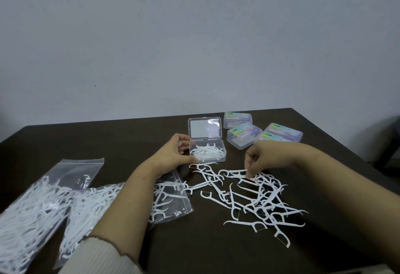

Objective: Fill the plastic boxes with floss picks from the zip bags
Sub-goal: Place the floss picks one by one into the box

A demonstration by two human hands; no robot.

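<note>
A clear plastic box (223, 148) stands open mid-table with its lid tilted back and several white floss picks inside. My left hand (175, 152) grips the box's left end between thumb and fingers. A loose pile of floss picks (249, 198) is spread on the dark table (129, 139) in front of the box. My right hand (263, 159) reaches down over the pile's far edge and pinches a floss pick (234, 172) with its fingertips. Two zip bags of floss picks lie at the left (39, 208) and under my left forearm (171, 200).
Several closed plastic boxes (262, 131) with colourful labels sit behind my right hand, near the table's far right corner. A grey wall rises behind the table. The right table edge runs diagonally past my right forearm.
</note>
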